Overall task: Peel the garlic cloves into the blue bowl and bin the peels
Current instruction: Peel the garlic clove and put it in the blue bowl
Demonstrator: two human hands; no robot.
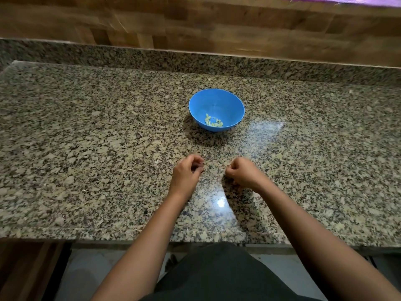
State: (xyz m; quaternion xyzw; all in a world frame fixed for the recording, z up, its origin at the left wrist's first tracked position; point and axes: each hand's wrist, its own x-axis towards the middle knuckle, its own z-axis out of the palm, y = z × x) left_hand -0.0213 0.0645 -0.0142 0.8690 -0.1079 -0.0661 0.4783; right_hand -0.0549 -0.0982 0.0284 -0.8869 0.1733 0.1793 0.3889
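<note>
1. At the near middle of a speckled granite counter (pixel 86 127), the left grip (pixel 187 170) sits low over the stone with its fingers curled in to the thumb. A pale speck shows at the fingertips, but it cannot be told whether that is a peel pinched there.
2. Just beside it, across a narrow gap of bare stone, the right grip (pixel 243 172) is balled knuckles-up with the fingers tucked under. Anything it holds is hidden.
3. Straight ahead, well apart from both grips, the blue bowl (pixel 236 109) stands upright on a line that runs between them. Neither grip is clearly the nearer, and the round bowl has no long axis to line up with.
4. A small heap of pale, peeled garlic cloves (pixel 213 122) lies at the near side of the bowl's floor.
5. No unpeeled clove and no bin are in view. The peeling looks close to done, and the grips are probably gathering skins. If so, the coming move leads away from the bowl to a bin out of frame, and light skins could slip loose on the way.
6. A wooden wall panel (pixel 195 29) rises behind the counter.
</note>
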